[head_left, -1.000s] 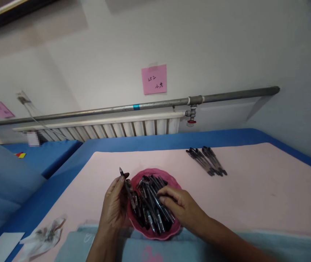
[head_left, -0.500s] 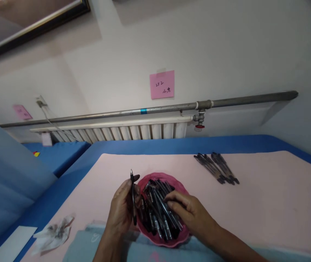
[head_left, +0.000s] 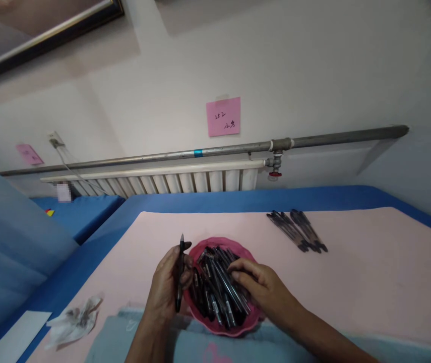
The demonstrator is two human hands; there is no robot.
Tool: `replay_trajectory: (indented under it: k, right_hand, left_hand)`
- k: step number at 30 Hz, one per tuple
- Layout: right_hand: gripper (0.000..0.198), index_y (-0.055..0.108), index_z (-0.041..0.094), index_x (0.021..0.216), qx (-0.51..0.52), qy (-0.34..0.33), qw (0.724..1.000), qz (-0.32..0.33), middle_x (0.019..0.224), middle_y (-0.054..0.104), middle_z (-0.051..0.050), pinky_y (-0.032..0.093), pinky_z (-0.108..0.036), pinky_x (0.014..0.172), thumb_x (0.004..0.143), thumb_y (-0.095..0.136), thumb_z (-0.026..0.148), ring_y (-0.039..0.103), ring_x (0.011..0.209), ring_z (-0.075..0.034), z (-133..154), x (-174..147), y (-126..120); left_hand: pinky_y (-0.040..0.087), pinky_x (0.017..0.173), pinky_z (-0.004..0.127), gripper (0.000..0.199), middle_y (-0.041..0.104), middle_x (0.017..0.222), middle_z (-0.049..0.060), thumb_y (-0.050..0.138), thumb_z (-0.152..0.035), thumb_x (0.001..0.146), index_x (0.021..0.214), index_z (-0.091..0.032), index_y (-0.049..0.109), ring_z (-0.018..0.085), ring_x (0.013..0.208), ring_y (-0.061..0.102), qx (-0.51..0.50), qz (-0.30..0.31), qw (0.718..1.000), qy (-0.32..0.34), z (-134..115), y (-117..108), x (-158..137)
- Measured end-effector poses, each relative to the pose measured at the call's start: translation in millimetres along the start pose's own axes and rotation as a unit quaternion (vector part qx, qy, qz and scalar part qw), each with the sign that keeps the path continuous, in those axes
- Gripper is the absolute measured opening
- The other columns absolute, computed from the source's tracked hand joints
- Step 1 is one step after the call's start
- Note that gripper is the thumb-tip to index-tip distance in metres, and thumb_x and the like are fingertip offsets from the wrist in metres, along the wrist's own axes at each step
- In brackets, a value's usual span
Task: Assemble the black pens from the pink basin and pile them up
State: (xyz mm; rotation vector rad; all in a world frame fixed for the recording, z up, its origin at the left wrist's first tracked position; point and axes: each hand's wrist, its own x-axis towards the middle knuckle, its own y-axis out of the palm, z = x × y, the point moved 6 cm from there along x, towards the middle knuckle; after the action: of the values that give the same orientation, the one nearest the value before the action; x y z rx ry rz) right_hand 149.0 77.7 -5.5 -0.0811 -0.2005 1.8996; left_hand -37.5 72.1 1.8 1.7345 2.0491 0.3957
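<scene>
My left hand (head_left: 168, 282) is closed around a black pen (head_left: 180, 272), which stands nearly upright with its pointed tip up. The fingertips of that hand look dark and smudged. Beside it sits a pink scalloped bowl (head_left: 221, 331) full of loose black and clear pens (head_left: 219, 290). My right hand (head_left: 262, 285) reaches over the bowl's right side, fingers curled and thumb and forefinger close together at the pens. Whatever lies between those fingertips is too small or hidden to make out.
Several black pens (head_left: 298, 231) lie in a slanted group on the pink table cover (head_left: 359, 272) at the far right. A crumpled, stained tissue (head_left: 75, 322) and a white card (head_left: 20, 335) are at the left front. Behind the table runs a white radiator (head_left: 185, 181).
The pen in my left hand has turned slightly, its lower end shifting left. My right hand stays at the bowl, its fingers a little more curled. The whole view has shifted slightly.
</scene>
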Motion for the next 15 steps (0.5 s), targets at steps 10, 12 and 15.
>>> replay_trajectory:
  k: [10, 12, 15]
  right_hand:
    - [0.018, 0.06, 0.018, 0.082, 0.167, 0.11, 0.978, -0.051, 0.053, 0.045, 0.007, 0.03, -0.018, 0.039, 0.073, 0.059, 0.034, 0.038, 0.042, -0.006, -6.6, 0.2, -7.2]
    - [0.018, 0.059, 0.018, 0.081, 0.187, 0.109, 0.975, -0.053, 0.05, 0.043, 0.008, 0.029, -0.018, 0.038, 0.073, 0.059, 0.034, 0.036, 0.041, -0.006, -5.3, 0.6, -7.6]
    - [0.017, 0.058, 0.018, 0.081, 0.202, 0.103, 0.972, -0.057, 0.049, 0.042, 0.008, 0.028, -0.018, 0.038, 0.074, 0.058, 0.033, 0.035, 0.039, -0.006, -7.4, 1.1, -9.5]
  left_hand:
    - [0.025, 0.036, 0.017, 0.028, 0.058, 0.057, -0.001, 0.065, -0.037, 0.073, 0.086, -0.012, 0.065, 0.004, 0.037, 0.038, 0.015, -0.001, 1.0, -0.019, -1.8, 2.7, -2.3]
    - [0.025, 0.036, 0.017, 0.027, 0.058, 0.057, -0.001, 0.064, -0.036, 0.074, 0.086, -0.012, 0.065, 0.004, 0.037, 0.039, 0.019, -0.004, 1.0, -0.019, -2.4, 2.1, -2.5]
    - [0.025, 0.037, 0.017, 0.025, 0.056, 0.055, -0.002, 0.063, -0.035, 0.076, 0.085, -0.013, 0.064, 0.004, 0.038, 0.039, 0.014, -0.006, 1.0, -0.016, -2.9, -0.5, -0.8]
